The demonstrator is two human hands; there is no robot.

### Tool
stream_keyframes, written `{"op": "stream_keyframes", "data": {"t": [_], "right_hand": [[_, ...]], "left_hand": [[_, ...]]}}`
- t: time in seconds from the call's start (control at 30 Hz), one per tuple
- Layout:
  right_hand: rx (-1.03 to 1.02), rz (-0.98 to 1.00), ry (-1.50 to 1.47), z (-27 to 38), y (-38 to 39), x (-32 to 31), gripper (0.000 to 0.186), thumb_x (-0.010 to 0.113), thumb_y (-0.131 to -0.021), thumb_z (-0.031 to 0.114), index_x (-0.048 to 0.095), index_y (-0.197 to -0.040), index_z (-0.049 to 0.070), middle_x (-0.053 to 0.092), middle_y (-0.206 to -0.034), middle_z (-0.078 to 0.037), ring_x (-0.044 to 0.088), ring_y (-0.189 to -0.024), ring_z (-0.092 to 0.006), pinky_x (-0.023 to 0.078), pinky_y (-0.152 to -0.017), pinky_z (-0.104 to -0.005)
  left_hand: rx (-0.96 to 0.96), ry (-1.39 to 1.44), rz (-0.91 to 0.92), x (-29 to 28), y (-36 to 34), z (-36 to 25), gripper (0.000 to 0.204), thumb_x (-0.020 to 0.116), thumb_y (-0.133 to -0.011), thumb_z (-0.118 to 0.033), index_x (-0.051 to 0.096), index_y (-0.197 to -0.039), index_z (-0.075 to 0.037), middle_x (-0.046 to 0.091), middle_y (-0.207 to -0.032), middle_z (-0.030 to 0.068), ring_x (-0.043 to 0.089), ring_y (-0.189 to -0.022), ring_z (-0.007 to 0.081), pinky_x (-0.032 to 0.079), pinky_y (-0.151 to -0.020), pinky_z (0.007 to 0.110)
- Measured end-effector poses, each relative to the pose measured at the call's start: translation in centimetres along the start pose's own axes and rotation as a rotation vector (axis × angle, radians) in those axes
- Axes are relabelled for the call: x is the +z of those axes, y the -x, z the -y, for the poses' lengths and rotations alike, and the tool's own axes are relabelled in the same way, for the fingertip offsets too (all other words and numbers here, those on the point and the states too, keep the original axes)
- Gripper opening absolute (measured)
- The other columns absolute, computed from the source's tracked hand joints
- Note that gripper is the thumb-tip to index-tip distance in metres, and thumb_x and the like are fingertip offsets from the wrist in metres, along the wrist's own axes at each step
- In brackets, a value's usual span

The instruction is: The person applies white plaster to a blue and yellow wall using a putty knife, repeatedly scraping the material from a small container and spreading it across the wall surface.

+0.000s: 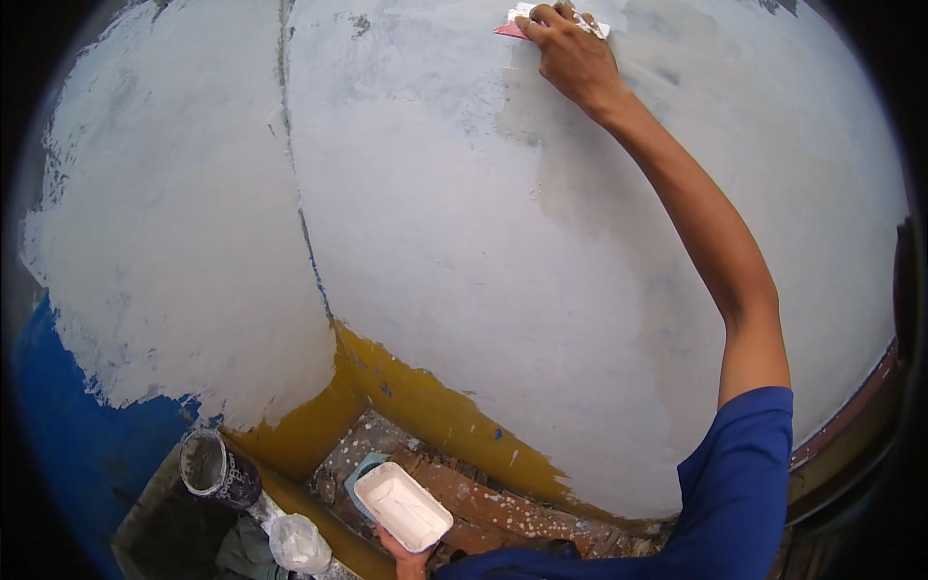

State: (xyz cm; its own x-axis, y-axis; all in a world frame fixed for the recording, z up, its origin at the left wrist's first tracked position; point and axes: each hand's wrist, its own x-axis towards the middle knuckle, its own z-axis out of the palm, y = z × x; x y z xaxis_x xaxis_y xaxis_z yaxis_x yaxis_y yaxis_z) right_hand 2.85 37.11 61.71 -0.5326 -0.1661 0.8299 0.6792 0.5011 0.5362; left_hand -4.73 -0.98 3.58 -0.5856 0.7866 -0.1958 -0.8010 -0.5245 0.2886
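High on the white-coated wall (416, 203), my right hand (578, 53) grips a flat spreader (507, 28) with a pink blade and white paste on it, held against the wall at the top of the view. My arm is stretched up along the wall. At the bottom, my left hand (401, 546) holds a rectangular white tray (403, 505) with creamy white paste inside; a pale blue piece shows behind the tray's left edge, too hidden to make out.
A dark bucket (220, 469) and a crumpled plastic bag (300, 544) stand on a ledge at lower left. Blue paint (68, 425) and yellow paint (464, 435) show below the white coating. Spattered boards (493, 491) lie below. A vertical seam runs up the corner.
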Motion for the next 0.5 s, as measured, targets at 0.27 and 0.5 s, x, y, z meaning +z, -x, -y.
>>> {"op": "stream_keyframes", "data": {"t": [0.27, 0.5], "right_hand": [[-0.088, 0.35, -0.039, 7.6, 9.1, 2.5, 0.038, 0.049, -0.081, -0.003, 0.058, -0.118, -0.003, 0.056, -0.111, -0.014, 0.051, -0.118, -0.0333, 0.044, -0.098, -0.0494], [-0.166, 0.325, -0.106, 11.2, 14.0, 2.3, 0.035, 0.053, -0.079, 0.001, 0.06, -0.114, -0.002, 0.056, -0.108, -0.014, 0.056, -0.112, -0.0326, 0.044, -0.096, -0.0449]], "left_hand": [[-0.078, 0.033, -0.033, -1.7, -1.5, 1.6, 0.058, 0.031, -0.093, -0.053, 0.042, -0.136, -0.017, 0.054, -0.127, 0.0079, 0.057, -0.111, 0.0321, 0.048, -0.092, 0.053], [-0.054, 0.024, -0.063, -2.0, -1.0, 1.2, 0.055, 0.031, -0.094, -0.051, 0.044, -0.134, -0.017, 0.054, -0.127, 0.0081, 0.057, -0.111, 0.0319, 0.048, -0.091, 0.053]]}}
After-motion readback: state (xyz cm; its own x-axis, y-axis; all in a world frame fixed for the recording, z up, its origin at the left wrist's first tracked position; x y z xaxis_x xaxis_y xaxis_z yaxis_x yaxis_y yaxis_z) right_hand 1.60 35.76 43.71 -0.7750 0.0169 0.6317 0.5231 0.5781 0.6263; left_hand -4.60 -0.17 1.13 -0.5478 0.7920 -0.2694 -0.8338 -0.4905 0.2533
